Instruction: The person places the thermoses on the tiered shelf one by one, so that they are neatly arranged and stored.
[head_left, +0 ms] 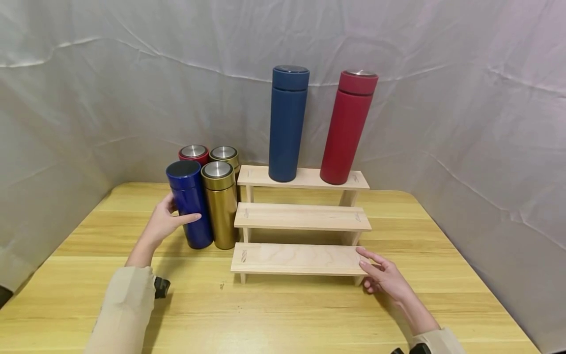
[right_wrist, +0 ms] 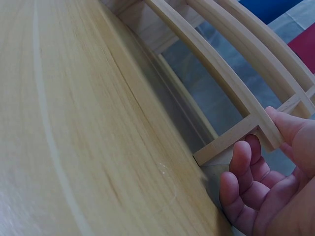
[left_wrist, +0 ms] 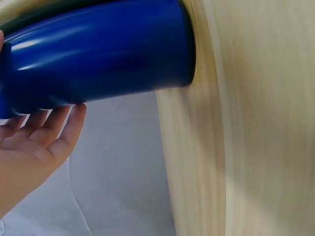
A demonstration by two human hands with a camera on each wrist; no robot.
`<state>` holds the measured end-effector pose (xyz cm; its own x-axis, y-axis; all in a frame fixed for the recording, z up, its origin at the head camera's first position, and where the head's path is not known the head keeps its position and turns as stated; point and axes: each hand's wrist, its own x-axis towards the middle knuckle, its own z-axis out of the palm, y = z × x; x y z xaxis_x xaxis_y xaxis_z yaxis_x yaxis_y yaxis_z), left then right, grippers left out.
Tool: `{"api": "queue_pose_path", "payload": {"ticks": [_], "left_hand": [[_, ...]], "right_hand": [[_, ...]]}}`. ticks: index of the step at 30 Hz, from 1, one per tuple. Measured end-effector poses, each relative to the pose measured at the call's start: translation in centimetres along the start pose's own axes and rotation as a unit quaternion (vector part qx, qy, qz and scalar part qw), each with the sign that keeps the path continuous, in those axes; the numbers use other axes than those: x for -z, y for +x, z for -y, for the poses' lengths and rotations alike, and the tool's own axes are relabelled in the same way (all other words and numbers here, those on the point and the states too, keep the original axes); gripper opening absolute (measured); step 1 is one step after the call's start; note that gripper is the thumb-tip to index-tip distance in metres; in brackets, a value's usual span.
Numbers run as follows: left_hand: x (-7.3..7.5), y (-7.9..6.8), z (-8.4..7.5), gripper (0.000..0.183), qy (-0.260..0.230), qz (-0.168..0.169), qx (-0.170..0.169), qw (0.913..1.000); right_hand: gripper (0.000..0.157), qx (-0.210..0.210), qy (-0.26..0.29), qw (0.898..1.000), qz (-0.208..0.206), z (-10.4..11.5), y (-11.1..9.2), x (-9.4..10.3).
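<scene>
Your hands: left hand (head_left: 160, 223) curled round one glossy blue flask (head_left: 192, 200), upright on the table (head_left: 309, 314) beside a gold flask (head_left: 222, 209); right hand (head_left: 384, 278) pinching the wooden rack's lowest step (head_left: 292, 258). Blue flask: probably stiff, weighty, slippery; hold mid-body.

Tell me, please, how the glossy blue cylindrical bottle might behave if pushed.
The glossy blue cylindrical bottle is probably rigid, given its smooth, even wall. Its shiny surface may feel slippery. Tall and narrow, it could tip if pushed high.

No text can be read; the small marks (head_left: 244, 255) on the wooden shelf (head_left: 300, 259) are illegible.
</scene>
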<state>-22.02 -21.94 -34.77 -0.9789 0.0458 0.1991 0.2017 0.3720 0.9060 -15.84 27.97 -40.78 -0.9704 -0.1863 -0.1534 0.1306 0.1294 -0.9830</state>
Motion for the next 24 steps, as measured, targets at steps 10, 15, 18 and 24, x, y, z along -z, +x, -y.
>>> {"api": "queue_pose_path", "payload": {"ticks": [10, 15, 18, 24], "left_hand": [[-0.01, -0.02, 0.27, 0.073, 0.039, -0.056, 0.002, 0.9977], [-0.11, -0.35, 0.36, 0.068, 0.072, -0.101, -0.013, 0.9922], [-0.08, -0.53, 0.47, 0.066, 0.083, -0.128, -0.021, 0.9881], [0.34, -0.89, 0.18, 0.065, 0.088, -0.169, -0.032, 0.9811]], "right_hand": [[0.031, 0.0, 0.001, 1.0, -0.001, 0.04, -0.07, -0.04], [0.032, 0.0, -0.004, 1.0, -0.003, 0.09, -0.09, -0.1], [0.034, -0.001, -0.006, 1.0, -0.005, 0.18, -0.17, -0.17], [0.039, 0.001, -0.005, 1.0, -0.003, 0.17, -0.26, -0.22]]}}
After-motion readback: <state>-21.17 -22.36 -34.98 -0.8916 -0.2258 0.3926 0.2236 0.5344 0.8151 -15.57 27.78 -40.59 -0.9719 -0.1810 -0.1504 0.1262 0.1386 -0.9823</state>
